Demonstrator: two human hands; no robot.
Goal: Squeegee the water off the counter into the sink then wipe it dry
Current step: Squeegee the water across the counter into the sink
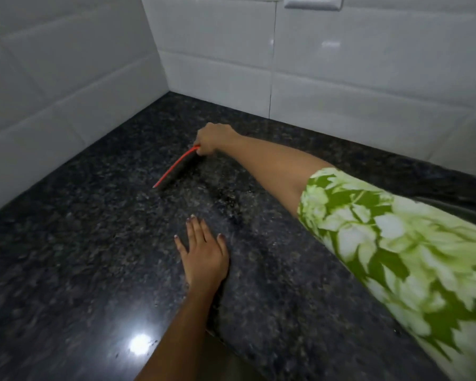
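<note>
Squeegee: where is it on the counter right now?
In the head view the squeegee sits blade-down on the granite counter near the tiled back corner, gripped by the right hand; the left hand rests flat nearer the camera.

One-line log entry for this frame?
phase: squeegee stroke | right hand: gripping squeegee, blade on counter near corner | left hand: flat on counter, empty | cloth: not visible

Right hand [213, 138] gripping red-edged squeegee [176, 167] on dark counter [66, 257], left hand [204, 257] flat

White glossy wall tiles [341, 78] meet in a corner; a switch plate [312, 1] sits at the top edge.
</note>
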